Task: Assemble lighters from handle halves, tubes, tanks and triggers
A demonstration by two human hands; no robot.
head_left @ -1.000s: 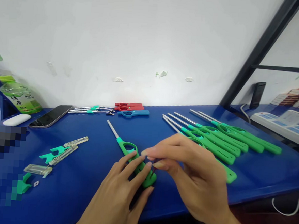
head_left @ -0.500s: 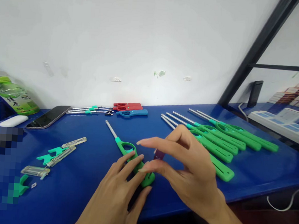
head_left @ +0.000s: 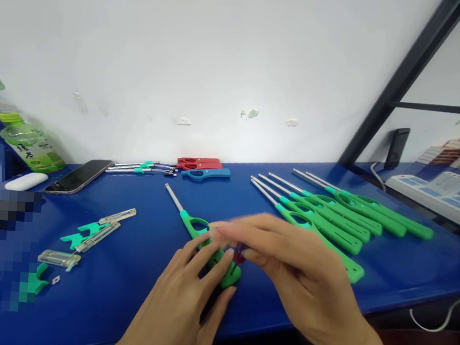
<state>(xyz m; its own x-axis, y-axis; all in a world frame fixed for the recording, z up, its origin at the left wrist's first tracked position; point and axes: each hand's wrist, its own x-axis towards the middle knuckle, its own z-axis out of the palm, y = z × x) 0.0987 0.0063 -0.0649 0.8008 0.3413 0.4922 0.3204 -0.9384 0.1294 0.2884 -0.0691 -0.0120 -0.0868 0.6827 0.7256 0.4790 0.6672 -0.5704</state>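
Observation:
My left hand (head_left: 178, 290) presses a green gas lighter (head_left: 229, 281) onto the blue table, fingers across its handle and thumb against its near edge. The lighter's metal tube points away to the upper left. In my right hand (head_left: 306, 267) is a small screwdriver (head_left: 239, 253) with a dark red handle, held upright between the fingers. Its thin shaft meets the butt end of the lighter's handle; the tip's exact seat is too small to make out. My right fingertips are blurred by motion. Several more green lighters (head_left: 340, 233) lie side by side to the right.
Clear lighter tanks (head_left: 98, 236) and teal triggers (head_left: 76, 239) lie at left. Behind are metal tubes with wires (head_left: 135, 170), red handles (head_left: 201, 163) and a blue handle (head_left: 206, 174). A phone (head_left: 80, 177), bottle (head_left: 35, 145) and power strip (head_left: 437, 195) flank the table.
My right hand has tilted over and its fingers have closed around the screwdriver, whose shaft now shows at the lighter's handle. My left hand holds the lighter as before.

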